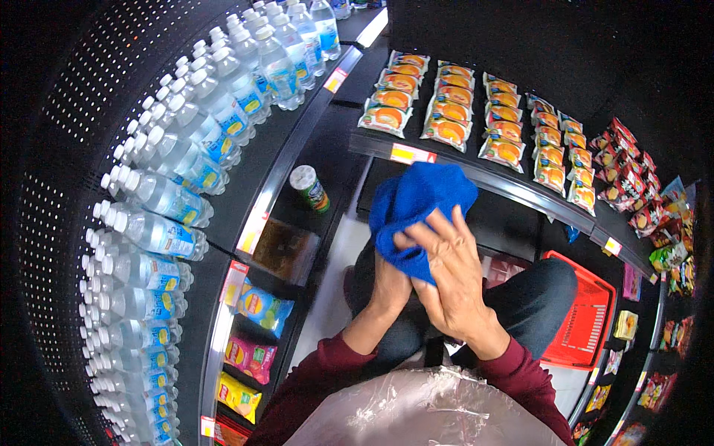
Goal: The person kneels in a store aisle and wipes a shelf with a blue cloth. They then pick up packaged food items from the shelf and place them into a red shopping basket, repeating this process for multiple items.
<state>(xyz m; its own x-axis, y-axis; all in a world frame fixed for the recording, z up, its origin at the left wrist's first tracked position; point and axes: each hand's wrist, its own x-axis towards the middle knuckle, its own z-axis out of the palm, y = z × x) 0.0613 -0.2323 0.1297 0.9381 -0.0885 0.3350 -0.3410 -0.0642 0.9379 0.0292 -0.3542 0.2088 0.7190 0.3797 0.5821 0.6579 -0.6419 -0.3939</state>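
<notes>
A blue cloth (429,192) is bunched between my two hands, in front of a corner of store shelving. My left hand (390,284) is under the cloth, and its fingers are hidden by the folds. Over the cloth's near side lies my right hand (454,265), fingers spread and pressed on the fabric. Just beyond the cloth runs the front edge of a shelf (491,181) that bears rows of packaged round buns or cakes (446,131).
Rows of clear water bottles (162,234) line the left shelf. Below them stand a canister (310,188) and snack bags (265,308). A red plastic basket (580,323) sits on the floor by my right knee. Red snack packets (625,184) fill the right shelf end.
</notes>
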